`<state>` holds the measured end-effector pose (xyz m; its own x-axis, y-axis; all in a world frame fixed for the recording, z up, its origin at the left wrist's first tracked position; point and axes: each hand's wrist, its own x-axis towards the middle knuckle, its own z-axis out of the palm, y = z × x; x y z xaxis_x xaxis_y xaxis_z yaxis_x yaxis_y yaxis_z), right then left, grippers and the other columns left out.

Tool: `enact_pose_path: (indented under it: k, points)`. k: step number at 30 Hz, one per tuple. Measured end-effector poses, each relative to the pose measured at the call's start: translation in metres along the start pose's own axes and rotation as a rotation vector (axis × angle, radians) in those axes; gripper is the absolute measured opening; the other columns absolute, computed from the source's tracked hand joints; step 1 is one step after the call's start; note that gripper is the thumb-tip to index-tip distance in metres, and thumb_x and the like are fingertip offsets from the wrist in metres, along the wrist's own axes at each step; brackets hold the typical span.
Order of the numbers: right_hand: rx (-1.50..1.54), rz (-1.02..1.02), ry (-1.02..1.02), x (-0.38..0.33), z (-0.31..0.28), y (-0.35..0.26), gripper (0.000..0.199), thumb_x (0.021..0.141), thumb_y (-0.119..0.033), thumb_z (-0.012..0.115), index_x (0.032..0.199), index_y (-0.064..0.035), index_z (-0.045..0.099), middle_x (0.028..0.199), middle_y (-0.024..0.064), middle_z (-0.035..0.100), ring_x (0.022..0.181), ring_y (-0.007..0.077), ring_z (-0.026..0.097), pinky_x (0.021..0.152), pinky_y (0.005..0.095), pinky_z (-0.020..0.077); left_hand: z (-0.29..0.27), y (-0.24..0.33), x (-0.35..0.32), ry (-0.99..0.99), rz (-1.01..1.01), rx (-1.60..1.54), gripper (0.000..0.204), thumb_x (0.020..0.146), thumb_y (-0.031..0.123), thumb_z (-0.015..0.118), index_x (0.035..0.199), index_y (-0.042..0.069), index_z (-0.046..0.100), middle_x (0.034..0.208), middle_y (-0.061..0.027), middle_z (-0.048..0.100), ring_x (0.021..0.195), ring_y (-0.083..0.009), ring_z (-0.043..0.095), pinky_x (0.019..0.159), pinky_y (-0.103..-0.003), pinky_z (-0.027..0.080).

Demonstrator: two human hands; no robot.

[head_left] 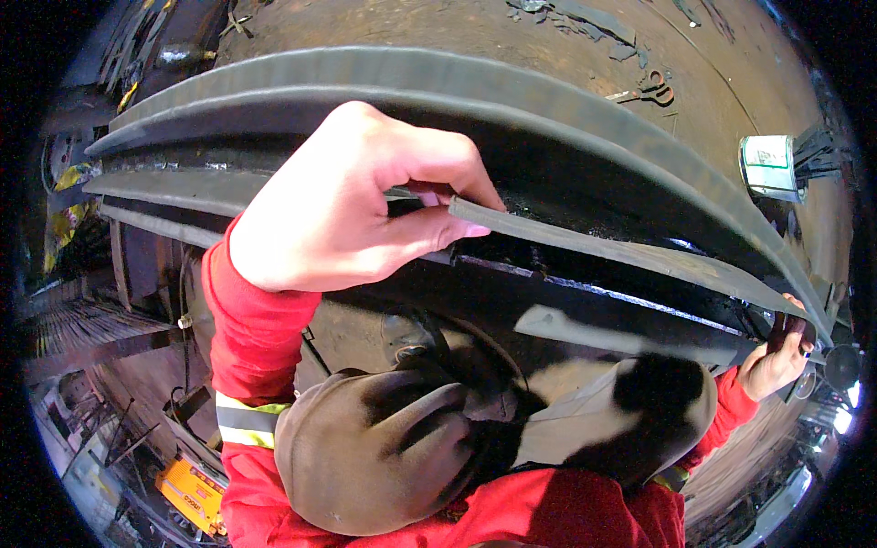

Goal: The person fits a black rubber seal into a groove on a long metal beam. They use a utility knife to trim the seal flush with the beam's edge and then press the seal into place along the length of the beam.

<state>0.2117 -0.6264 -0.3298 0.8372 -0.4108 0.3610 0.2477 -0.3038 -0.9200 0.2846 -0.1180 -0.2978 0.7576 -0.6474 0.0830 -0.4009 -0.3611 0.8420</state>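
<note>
A long, dark grey strip (621, 248), flexible and rubber-like, stretches between my two hands. My left hand (347, 201) pinches its near-middle end between thumb and fingers. At the far right, my right hand (773, 367) has its fingers wrapped around the other end, where the strip curls over. Behind and under the strip lies a long dark piece with raised, rounded flanges (365, 68), bending across the view. A shiny lengthwise edge (603, 295) shows in front of the strip. The inside of the channel is in deep shadow.
Scissors (656, 89) lie beyond the long piece, with dark scraps (594, 20) farther back. A white-and-green can (769, 167) with dark strips at its mouth is at right. An orange case (194, 491) sits at lower left. My knees are close below the work.
</note>
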Motion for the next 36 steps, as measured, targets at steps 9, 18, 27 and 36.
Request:
enact_pose_path:
  k: [9, 18, 27, 36]
  points:
    - [0.045, -0.022, -0.014, -0.002, -0.002, 0.004, 0.018, 0.094, -0.009, 0.059, 0.106, 0.0033, 0.061, 0.109, 0.0189, 0.065, 0.106, 0.032, 0.062, 0.097, 0.0445, 0.0467, 0.0, 0.003, 0.0, -0.031, -0.067, -0.072, 0.015, 0.081, 0.012, 0.067, 0.09, 0.0, 0.069, 0.074, -0.0099, 0.069, 0.065, -0.0218, 0.069, 0.061, -0.029, 0.052]
    - [0.043, -0.045, -0.048, -0.001, -0.011, 0.009, 0.026, 0.094, -0.015, 0.059, 0.11, 0.0064, 0.059, 0.112, 0.0218, 0.062, 0.107, 0.0343, 0.06, 0.1, 0.0466, 0.0448, -0.001, 0.007, 0.001, -0.05, -0.033, -0.065, 0.016, 0.083, 0.01, 0.067, 0.093, -0.002, 0.067, 0.078, -0.0116, 0.07, 0.07, -0.0223, 0.07, 0.064, -0.029, 0.054]
    - [0.039, -0.047, -0.038, -0.003, -0.008, 0.01, 0.026, 0.095, -0.013, 0.057, 0.109, 0.0077, 0.059, 0.111, 0.022, 0.062, 0.107, 0.0335, 0.06, 0.099, 0.0456, 0.0453, -0.001, 0.009, -0.011, -0.053, -0.164, -0.165, 0.038, 0.081, 0.003, 0.061, 0.116, -0.007, 0.053, 0.094, -0.0156, 0.072, 0.087, -0.0234, 0.07, 0.082, -0.031, 0.051]
    - [0.011, -0.051, -0.052, -0.002, -0.015, 0.015, 0.023, 0.095, -0.013, 0.056, 0.107, 0.0063, 0.06, 0.109, 0.0205, 0.063, 0.106, 0.032, 0.06, 0.098, 0.0442, 0.045, -0.005, 0.012, -0.007, -0.101, -0.066, -0.087, 0.053, 0.07, 0.004, 0.058, 0.12, -0.004, 0.045, 0.101, -0.017, 0.067, 0.097, -0.0247, 0.064, 0.094, -0.033, 0.043]
